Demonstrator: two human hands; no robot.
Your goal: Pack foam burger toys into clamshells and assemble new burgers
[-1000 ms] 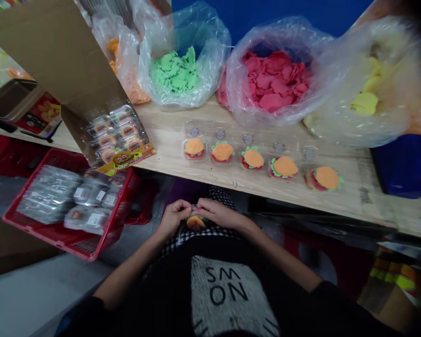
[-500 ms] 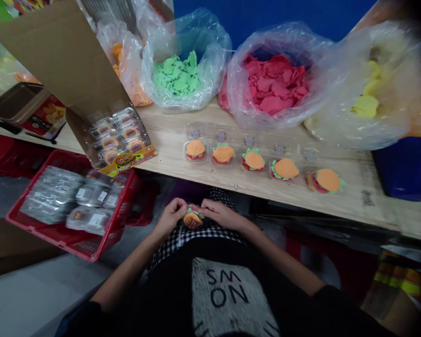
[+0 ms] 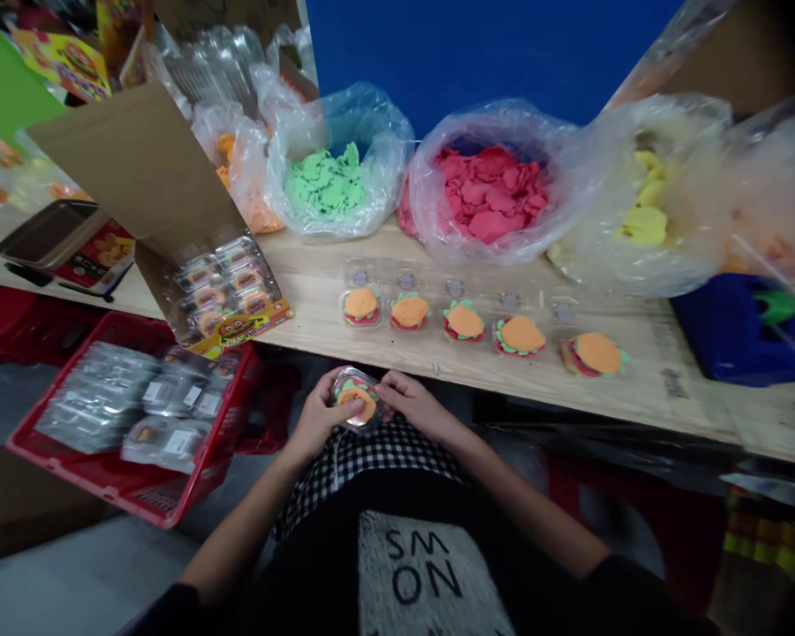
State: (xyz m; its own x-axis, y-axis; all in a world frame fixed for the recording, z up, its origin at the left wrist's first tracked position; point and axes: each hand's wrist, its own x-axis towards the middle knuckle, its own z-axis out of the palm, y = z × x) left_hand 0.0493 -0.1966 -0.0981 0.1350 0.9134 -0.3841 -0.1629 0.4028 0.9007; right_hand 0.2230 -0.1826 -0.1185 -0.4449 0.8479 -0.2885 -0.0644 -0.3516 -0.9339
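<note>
burger case (image 3: 356, 397) raised, face-up, between hands (image 3: 318, 415) (image 3: 416, 406)

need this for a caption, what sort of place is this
Probably a small workshop packing toys: bags of clay, clay burgers in clear trays along a wooden bench, and a red basket of packs.

Left hand (image 3: 314, 420), right hand (image 3: 414, 406), apparently cased clay burger (image 3: 356, 399) between

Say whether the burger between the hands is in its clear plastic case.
In: the burger sits inside the clear plastic case, whose rim shows around it, between the left hand and right hand.
</note>
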